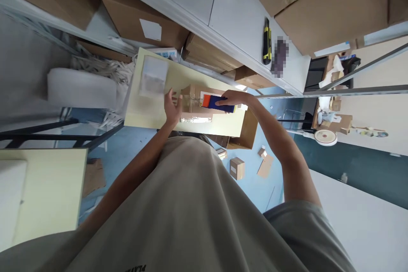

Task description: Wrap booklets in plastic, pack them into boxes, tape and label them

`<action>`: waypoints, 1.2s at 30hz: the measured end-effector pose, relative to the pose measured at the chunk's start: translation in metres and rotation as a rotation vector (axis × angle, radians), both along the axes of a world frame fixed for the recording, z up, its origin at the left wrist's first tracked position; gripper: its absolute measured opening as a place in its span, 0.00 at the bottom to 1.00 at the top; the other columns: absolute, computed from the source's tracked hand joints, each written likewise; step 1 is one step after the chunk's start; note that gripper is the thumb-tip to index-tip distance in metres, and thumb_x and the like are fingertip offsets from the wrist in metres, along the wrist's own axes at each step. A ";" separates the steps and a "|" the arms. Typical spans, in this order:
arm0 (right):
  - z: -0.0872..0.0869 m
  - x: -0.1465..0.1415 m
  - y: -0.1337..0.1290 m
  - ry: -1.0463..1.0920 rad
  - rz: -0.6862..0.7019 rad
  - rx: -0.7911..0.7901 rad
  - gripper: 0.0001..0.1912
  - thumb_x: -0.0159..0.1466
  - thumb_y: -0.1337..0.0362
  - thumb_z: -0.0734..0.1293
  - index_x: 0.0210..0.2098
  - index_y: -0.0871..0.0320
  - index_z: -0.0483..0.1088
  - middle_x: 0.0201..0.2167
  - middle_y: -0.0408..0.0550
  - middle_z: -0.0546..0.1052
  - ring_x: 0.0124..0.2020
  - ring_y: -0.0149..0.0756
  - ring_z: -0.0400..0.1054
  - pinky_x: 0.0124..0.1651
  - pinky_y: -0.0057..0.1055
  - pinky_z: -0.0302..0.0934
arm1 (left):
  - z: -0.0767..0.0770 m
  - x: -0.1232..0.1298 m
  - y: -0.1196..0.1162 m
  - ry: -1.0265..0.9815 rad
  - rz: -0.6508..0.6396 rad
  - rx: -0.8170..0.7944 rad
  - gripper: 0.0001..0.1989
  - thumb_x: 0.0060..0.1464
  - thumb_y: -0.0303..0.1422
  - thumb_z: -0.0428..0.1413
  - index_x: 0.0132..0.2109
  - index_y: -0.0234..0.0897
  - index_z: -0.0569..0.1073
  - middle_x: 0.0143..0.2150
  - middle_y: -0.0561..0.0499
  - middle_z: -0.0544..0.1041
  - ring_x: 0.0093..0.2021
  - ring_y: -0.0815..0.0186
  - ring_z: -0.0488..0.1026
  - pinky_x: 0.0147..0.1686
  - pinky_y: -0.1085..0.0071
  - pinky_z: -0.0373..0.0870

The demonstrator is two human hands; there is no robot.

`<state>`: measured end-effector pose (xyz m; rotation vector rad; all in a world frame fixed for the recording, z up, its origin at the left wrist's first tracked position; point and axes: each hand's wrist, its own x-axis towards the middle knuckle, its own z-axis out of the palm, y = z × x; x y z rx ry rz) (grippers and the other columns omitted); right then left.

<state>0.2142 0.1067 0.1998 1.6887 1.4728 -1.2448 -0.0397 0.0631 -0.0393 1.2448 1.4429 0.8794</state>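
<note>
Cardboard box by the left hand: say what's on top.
Shiny tape shows on the cardboard box; the right hand holds a blue-and-orange object over it, hiding the surface beneath.

Premises present as a packing room or storeroom, evidenced by shelved cartons (127, 15) upper left, a taped box (188, 93) at centre and a floor carton (237, 168) lower right of centre.
</note>
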 end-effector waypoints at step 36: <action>-0.052 0.226 -0.044 -0.013 0.231 -0.087 0.32 0.70 0.38 0.68 0.42 0.64 0.83 0.33 0.58 0.86 0.37 0.46 0.80 0.42 0.34 0.67 | 0.050 0.052 -0.008 0.695 -0.676 0.235 0.63 0.62 0.72 0.41 0.82 0.23 0.42 0.83 0.25 0.38 0.83 0.37 0.31 0.78 0.39 0.31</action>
